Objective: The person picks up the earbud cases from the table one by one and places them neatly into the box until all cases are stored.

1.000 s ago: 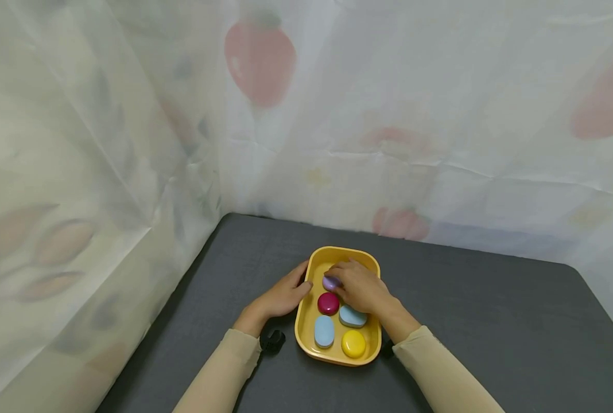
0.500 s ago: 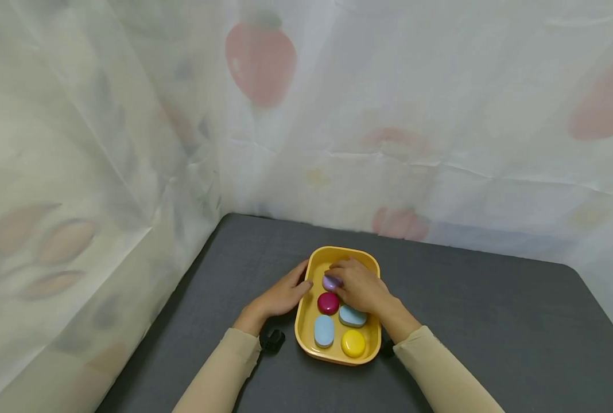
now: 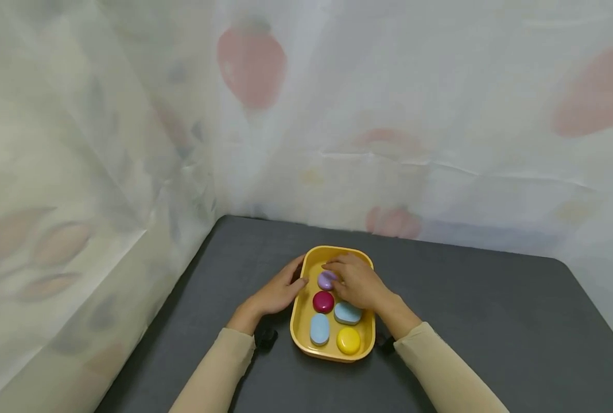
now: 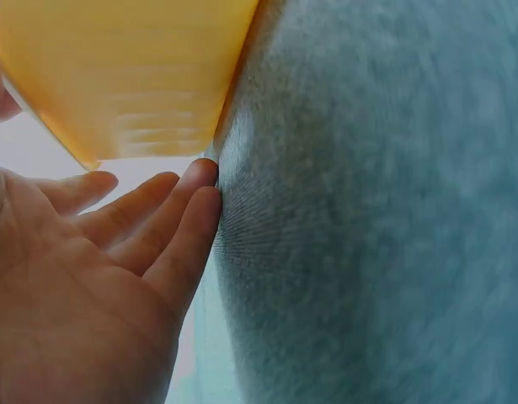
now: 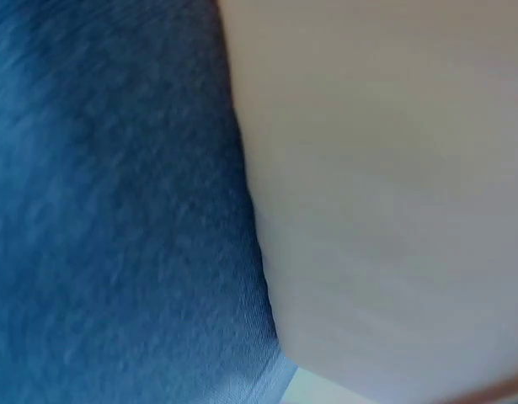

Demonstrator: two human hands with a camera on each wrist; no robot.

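A yellow tray (image 3: 295,338) sits on the dark table. My left hand (image 3: 277,291) rests at its left side, thumb on the rim; in the left wrist view its fingers are nearly straight beside the tray wall. Inside, my right hand (image 3: 359,281) hovers over a purple rounded piece (image 3: 325,280), fingers spread above it and thumb at its right edge. Below lie a dark red round piece (image 3: 323,302), a light blue oval piece (image 3: 319,328), another light blue piece (image 3: 348,312) partly under the hand, and a yellow round piece (image 3: 348,341).
Dark cloth covers the tabletop (image 3: 456,310). A pale curtain (image 3: 441,115) with fruit prints hangs behind and at the left. Black wrist devices show beneath both sleeves. A blurred pale surface (image 5: 393,185) fills much of the right wrist view.
The right fingers have lifted off the purple piece, which now shows more fully. The whole head view has shifted slightly; the left hand stays at the tray.
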